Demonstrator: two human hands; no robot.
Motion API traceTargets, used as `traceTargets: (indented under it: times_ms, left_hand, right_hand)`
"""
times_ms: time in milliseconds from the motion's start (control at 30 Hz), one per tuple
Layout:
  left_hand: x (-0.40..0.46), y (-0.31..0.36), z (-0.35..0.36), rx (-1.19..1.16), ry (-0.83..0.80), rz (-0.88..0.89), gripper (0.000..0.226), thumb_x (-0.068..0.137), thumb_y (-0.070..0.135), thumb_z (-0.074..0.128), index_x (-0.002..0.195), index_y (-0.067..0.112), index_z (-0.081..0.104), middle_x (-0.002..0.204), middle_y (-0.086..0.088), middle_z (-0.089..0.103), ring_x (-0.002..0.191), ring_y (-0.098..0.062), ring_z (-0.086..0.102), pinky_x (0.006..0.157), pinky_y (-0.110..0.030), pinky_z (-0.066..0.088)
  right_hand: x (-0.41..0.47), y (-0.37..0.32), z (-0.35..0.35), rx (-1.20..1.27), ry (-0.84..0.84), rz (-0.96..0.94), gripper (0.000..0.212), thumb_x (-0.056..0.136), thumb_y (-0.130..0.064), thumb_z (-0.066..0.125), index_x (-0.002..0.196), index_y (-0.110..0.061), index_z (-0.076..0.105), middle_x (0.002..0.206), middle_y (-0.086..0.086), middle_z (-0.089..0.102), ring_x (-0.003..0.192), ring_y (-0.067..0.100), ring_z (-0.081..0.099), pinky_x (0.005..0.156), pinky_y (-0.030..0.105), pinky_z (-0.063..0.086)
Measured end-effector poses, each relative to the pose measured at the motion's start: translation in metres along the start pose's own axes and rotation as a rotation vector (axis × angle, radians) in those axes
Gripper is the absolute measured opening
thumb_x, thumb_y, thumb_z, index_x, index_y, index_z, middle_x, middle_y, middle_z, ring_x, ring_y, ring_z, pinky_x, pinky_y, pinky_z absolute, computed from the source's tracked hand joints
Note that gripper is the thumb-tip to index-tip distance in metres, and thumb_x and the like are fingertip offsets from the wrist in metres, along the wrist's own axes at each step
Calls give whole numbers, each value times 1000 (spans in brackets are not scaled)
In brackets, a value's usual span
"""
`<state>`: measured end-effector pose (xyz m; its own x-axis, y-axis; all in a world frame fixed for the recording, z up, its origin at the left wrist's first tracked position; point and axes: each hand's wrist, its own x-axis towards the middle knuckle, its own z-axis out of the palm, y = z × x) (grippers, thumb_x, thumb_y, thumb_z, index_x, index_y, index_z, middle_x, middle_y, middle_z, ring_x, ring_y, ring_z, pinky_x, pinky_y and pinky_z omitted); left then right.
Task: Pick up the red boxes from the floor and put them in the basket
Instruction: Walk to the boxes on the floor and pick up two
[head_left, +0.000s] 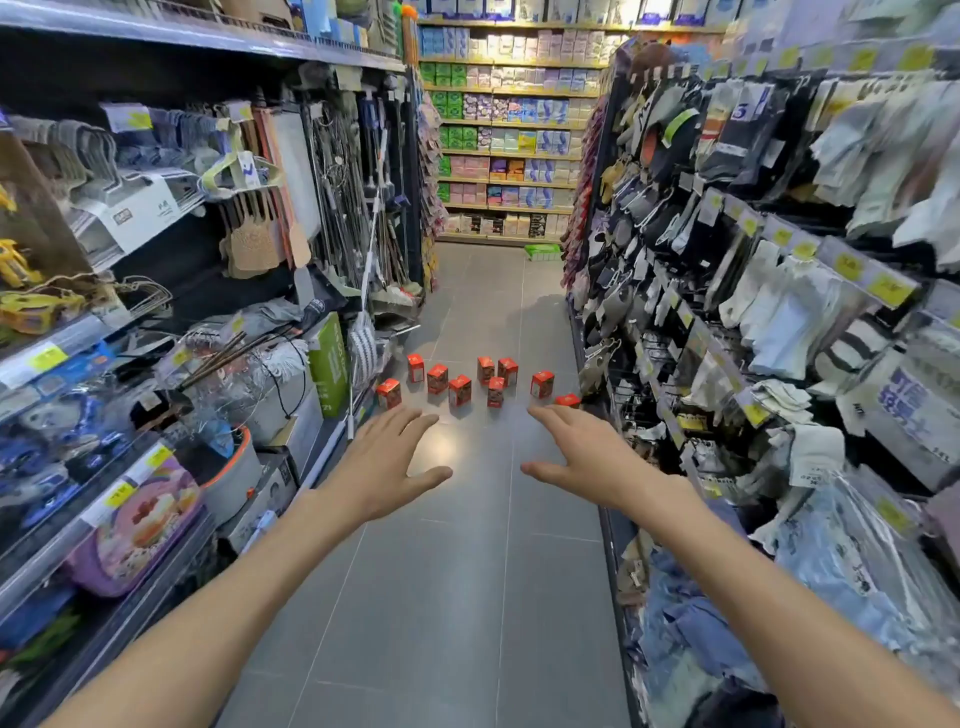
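Nine red boxes (460, 389) stand on the floor (457, 597); both hands' (387, 465) (589, 457) grip spread, empty.

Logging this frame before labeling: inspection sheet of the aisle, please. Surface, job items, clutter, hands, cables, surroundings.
Surface: grey tiled floor, bare in the foreground.
Job's things: nine red boxes on the floor ahead, spread across the aisle; the rightmost box sits at the right shelf base. No basket seen.
Clutter: a green pack on the floor far down the aisle.
Grippers: left hand and right hand both open, empty, stretched forward, short of the boxes.
Cables: nothing seen.
Surroundings: left shelves with hangers and mops; right racks with socks.
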<state>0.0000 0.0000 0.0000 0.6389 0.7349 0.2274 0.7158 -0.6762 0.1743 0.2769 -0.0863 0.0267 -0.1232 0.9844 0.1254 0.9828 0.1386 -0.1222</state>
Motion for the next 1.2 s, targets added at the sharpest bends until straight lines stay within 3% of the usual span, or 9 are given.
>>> traceTargets:
  times_ms: [233, 667, 800, 933, 1200]
  left_hand:
    - [95, -82, 43, -17, 0, -48, 74, 90, 65, 52, 150, 26, 33, 155, 2, 34, 146, -19, 24, 120, -40, 22]
    - [355, -273, 68, -26, -42, -83, 76, 89, 68, 50, 150, 26, 32, 155, 3, 34, 147, -20, 25, 121, -42, 22]
    - [437, -323, 100, -30, -60, -94, 76, 89, 68, 50, 149, 25, 33, 155, 4, 33, 147, -21, 25, 120, -44, 24]
    - [526, -375, 136, -7, -61, -76, 70, 89, 64, 54, 144, 23, 39, 149, 2, 39, 142, -20, 31, 118, -37, 23]
    - [698, -480, 175, 13, -135, -205, 78, 89, 67, 51, 150, 22, 33, 153, -2, 37, 144, -22, 29, 119, -37, 23]
  right_hand:
    - [127, 37, 46, -5, -12, 5, 85, 87, -64, 56, 153, -20, 28, 148, 5, 44, 137, 24, 39, 112, 42, 34]
    - [433, 126, 72, 49, -51, 26, 87, 83, -63, 60, 152, -23, 27, 144, 2, 46, 131, 24, 44, 107, 43, 38]
    - [529, 168, 98, 62, -57, 12, 88, 82, -60, 64, 153, -24, 27, 148, 2, 43, 135, 24, 41, 109, 43, 37]
    - [634, 221, 132, 77, -71, -3, 89, 81, -56, 68, 153, -23, 28, 147, 4, 45, 136, 26, 41, 113, 41, 33]
    - [852, 315, 159, 109, -163, -47, 88, 84, -56, 66, 154, -24, 23, 154, 0, 37, 138, 24, 38, 111, 38, 33]
